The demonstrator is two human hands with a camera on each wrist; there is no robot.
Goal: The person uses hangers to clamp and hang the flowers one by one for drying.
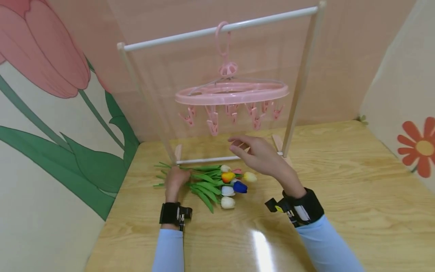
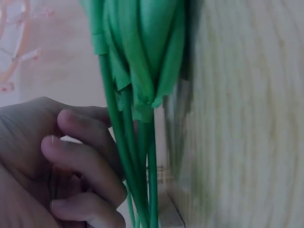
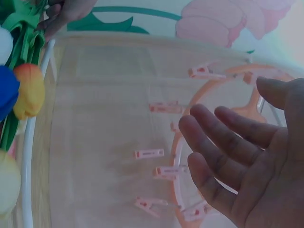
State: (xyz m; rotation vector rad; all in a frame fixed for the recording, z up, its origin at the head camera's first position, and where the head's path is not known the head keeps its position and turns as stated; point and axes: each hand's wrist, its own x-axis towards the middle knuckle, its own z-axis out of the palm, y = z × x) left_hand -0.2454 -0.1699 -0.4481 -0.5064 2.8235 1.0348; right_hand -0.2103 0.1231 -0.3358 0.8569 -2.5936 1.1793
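A bunch of artificial tulips (image 1: 228,176) lies on the table with its green stems to the left and its white, yellow, orange, pink and blue heads to the right. My left hand (image 1: 176,179) grips the stems, and its curled fingers (image 2: 90,161) show beside them in the left wrist view. Part of its grasp is hidden behind the stems. Raised above the table to the right of the flowers, my right hand (image 1: 259,155) holds nothing, its fingers loosely bent. Just above it hangs a pink oval clip hanger (image 1: 231,99) with several pink clothespins (image 1: 213,124).
A frame with a white top bar (image 1: 272,19) and pale wooden posts (image 1: 303,81) stands at the back; the hanger hooks over its bar. A white lower bar (image 1: 207,160) runs behind the flowers. Walls with painted flowers (image 1: 423,146) bound the wooden table (image 1: 357,189).
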